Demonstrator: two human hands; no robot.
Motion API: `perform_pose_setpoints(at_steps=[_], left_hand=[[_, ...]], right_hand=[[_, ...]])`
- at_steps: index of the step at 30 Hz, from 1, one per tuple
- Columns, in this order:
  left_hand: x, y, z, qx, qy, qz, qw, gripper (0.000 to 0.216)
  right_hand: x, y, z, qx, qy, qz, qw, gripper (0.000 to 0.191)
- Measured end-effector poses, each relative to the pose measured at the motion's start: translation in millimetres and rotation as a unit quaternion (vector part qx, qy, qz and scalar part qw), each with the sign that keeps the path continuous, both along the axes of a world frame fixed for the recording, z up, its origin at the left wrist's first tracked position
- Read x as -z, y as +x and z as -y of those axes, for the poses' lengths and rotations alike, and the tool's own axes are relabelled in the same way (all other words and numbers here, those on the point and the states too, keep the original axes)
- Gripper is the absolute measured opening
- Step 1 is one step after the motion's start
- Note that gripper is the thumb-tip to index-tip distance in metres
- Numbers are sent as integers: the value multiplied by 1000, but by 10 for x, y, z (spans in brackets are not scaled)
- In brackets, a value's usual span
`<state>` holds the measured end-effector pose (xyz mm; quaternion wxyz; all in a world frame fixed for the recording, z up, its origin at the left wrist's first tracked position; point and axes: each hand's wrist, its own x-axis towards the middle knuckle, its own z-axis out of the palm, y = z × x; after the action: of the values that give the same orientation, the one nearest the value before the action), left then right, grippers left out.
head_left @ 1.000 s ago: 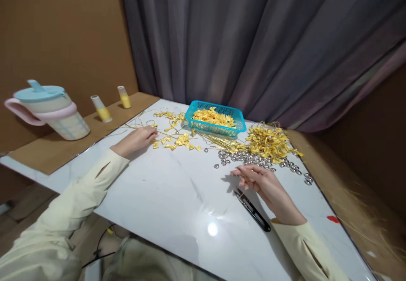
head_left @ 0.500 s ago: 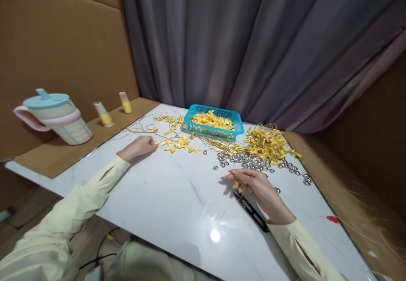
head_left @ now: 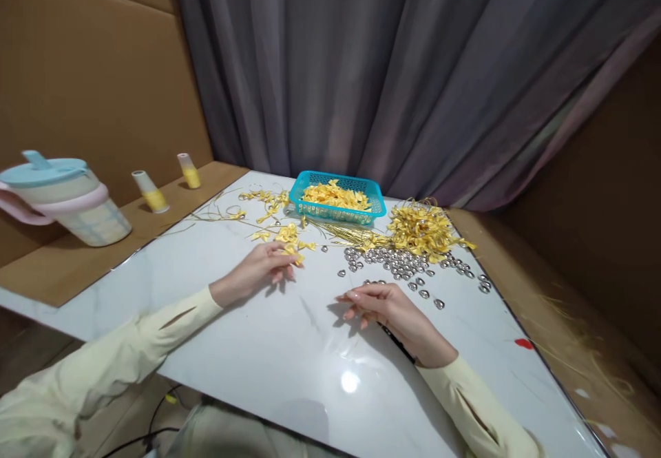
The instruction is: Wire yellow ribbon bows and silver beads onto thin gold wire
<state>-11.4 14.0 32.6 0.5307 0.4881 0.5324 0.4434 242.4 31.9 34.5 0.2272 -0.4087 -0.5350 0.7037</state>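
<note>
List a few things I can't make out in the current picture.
All in the head view:
Black tool: mostly hidden by the right hand and sleeve.
Tumbler handle: cut off by the left edge.
Anything pinched in the right hand's fingertips: too small to tell.
Floor of the blue basket: covered by heaped yellow bows.

Pink-handled cup (head_left: 87,204) at left, gray curtain (head_left: 335,72) behind, small red scrap (head_left: 523,344) at right.

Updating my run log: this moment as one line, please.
left hand: holding yellow bow | right hand: near silver pieces | blue basket: bows inside
</note>
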Motion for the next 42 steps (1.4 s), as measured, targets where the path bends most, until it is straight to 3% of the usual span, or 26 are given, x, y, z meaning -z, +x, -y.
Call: perform_pose_setpoints(at_steps=[4,7,16,27,34,42], left_hand=[[132,432,29,99,-12,33,994,28],[208,625,9,143,9,37,989,27],[286,675,1,222,-2,48,974,25],[280,706,11,235,-16,29,971,35],[273,711,2,192,-37,30,980,31],[287,692,-9,176,-37,53,982,31]], right_hand=[[39,-34,61,-24,19,-49,998,33],[99,-33,54,2,58,-35,998,28],[204,3,9,-17,139,42,989,30],[131,36,4,-9,193,58,979,28],[40,35,38,46,191,86,977,29],[21,-4,119,-33,173,134,975,30]])
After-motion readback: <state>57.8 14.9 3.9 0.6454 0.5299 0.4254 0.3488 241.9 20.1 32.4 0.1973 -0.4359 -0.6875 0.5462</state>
